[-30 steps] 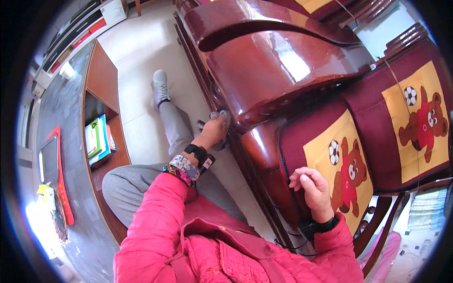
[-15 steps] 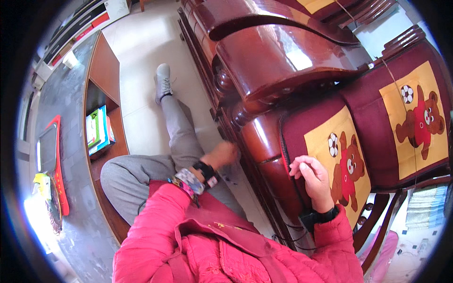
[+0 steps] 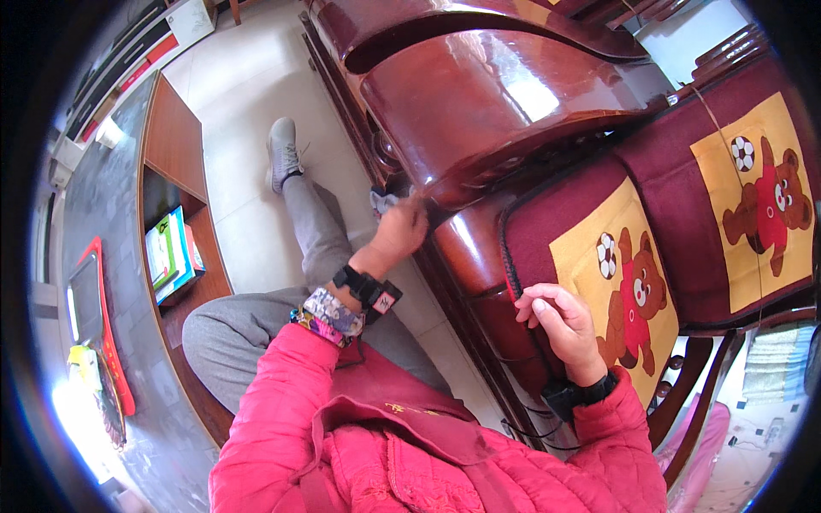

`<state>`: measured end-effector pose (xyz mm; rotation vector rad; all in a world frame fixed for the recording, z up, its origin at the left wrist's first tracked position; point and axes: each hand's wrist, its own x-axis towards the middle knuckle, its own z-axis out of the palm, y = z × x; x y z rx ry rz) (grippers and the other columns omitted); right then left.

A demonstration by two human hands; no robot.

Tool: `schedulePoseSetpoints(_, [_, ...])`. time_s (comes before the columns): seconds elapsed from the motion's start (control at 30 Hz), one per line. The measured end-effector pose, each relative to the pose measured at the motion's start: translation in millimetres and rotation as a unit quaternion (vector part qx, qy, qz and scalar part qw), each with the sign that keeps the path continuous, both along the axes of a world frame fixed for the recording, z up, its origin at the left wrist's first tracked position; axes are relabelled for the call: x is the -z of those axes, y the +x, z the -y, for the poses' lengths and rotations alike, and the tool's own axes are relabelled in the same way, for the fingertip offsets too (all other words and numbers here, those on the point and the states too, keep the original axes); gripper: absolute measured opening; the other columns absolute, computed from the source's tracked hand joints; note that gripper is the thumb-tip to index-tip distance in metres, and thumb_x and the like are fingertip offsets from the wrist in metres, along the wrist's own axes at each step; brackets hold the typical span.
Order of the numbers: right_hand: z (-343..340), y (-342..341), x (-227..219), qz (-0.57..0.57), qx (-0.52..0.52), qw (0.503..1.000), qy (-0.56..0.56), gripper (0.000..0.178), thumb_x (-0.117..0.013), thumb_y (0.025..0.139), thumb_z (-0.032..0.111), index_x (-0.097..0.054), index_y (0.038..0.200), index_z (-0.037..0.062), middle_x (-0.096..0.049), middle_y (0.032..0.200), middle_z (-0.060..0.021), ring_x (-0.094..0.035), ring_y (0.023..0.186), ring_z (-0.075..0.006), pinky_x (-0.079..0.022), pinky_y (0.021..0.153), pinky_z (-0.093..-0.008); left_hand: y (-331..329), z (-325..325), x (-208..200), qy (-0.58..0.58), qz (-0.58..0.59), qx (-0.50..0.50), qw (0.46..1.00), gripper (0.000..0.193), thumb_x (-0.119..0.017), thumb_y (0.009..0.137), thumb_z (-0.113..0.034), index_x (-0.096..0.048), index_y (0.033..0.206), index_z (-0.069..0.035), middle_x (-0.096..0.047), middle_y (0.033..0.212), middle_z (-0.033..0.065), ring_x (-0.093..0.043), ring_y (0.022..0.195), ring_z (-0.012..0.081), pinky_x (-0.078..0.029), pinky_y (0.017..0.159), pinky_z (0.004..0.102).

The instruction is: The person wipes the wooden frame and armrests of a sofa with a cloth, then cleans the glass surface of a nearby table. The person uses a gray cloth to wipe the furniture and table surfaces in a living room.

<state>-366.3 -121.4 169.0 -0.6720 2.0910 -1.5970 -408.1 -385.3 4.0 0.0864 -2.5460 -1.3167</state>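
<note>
Two hands are showing apart: the blurred left hand [image 3: 400, 229], grip unclear, is covering part of a crumpled grey cloth [image 3: 380, 202] beside the left edge of the glossy, curved wooden bench [image 3: 505, 94]; the right hand [image 3: 561, 325] is hanging loosely curled near the left edge of a fuzzy maroon-and-yellow cushion [image 3: 583, 263].

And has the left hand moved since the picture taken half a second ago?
Yes. Judged against the glossy wooden armrest, the left hand has moved up the picture, closer to the armrest's lower edge.

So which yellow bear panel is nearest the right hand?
The lower-left bear panel, beside the right hand; the other bear panel lies farther off, toward the upper right.
</note>
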Motion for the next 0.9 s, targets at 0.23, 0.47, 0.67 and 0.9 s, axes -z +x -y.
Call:
schedulePoseSetpoints(0.23, [2.6, 0.3, 1.0, -0.027, 0.004, 1.000, 0.015, 0.019, -0.045, 0.086, 0.003, -0.053, 0.103, -0.0012, -0.061, 0.088, -0.0073, -0.057, 0.073, -0.0118, -0.046, 0.062, -0.0227, 35.6, -20.6, 0.5, -0.066, -0.035, 0.063, 0.995, 0.042, -0.048, 0.076, -0.005, -0.042, 0.117, 0.004, -0.053, 0.085, 0.0236, -0.054, 0.076, 0.0416, -0.046, 0.067, 0.0455])
schedulePoseSetpoints(0.47, [2.8, 1.0, 2.3, -0.036, 0.001, 0.999, 0.020, 0.018, -0.046, 0.086, 0.004, -0.054, 0.102, -0.0016, -0.061, 0.087, -0.0074, -0.058, 0.072, -0.0120, -0.046, 0.062, -0.0227, 24.0, 4.8, -2.2, -0.131, -0.092, 0.153, 0.975, 0.041, -0.051, 0.071, -0.006, -0.052, 0.113, -0.008, -0.056, 0.079, 0.0169, -0.058, 0.072, 0.0350, -0.049, 0.063, 0.0420])
schedulePoseSetpoints(0.67, [2.4, 1.4, -0.1, -0.037, -0.002, 0.999, 0.023, 0.018, -0.046, 0.086, 0.003, -0.054, 0.101, -0.0019, -0.061, 0.087, -0.0070, -0.058, 0.072, -0.0118, -0.046, 0.063, -0.0228, 21.8, 3.1, 10.8, -0.129, -0.060, 0.129, 0.981, 0.039, -0.049, 0.073, -0.005, -0.055, 0.110, -0.014, -0.055, 0.077, 0.0159, -0.057, 0.069, 0.0339, -0.047, 0.061, 0.0425])
schedulePoseSetpoints(0.9, [2.3, 2.3, -1.1, -0.044, -0.007, 0.999, 0.028, 0.017, -0.046, 0.086, 0.004, -0.054, 0.101, -0.0012, -0.061, 0.086, -0.0067, -0.058, 0.072, -0.0112, -0.047, 0.063, -0.0228, 23.8, 10.4, 19.6, -0.219, -0.017, 0.134, 0.966, 0.038, -0.051, 0.073, -0.010, -0.057, 0.109, -0.019, -0.054, 0.074, 0.0130, -0.057, 0.067, 0.0329, -0.048, 0.059, 0.0423])
